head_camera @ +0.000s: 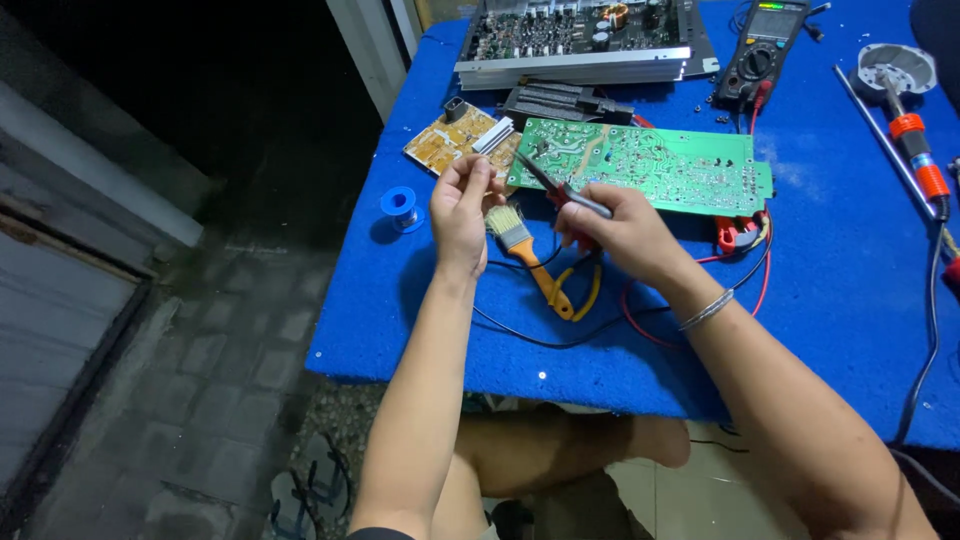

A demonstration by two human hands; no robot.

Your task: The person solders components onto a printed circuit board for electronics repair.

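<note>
Far left on the blue counter (pixel 860 330): small blue solder spool (pixel 402 207), lying apart from the boards, within reach of the left hand. Left hand (pixel 462 213) raised above the counter, fingertips pinched together near the top as if gripping something tiny; the item itself is too small to make out. Just beside it a paintbrush (pixel 522 248) with orange handle lies flat, bristles toward the boards. Behind the hand, a small yellow circuit board (pixel 452 138) sits against the green circuit board (pixel 650 165), which lies solder side up, so the joints are exposed for work. Right hand (pixel 618 228) is closed around red-handled needle-nose pliers (pixel 556 188), tips pointing up-left toward the left fingertips and over the green board's edge. Black and red wires (pixel 640 325) trail beneath. Back: open amplifier chassis (pixel 580 38), multimeter (pixel 765 45). Far right: soldering iron (pixel 915 145) parked by its stand, away from both hands.
</note>
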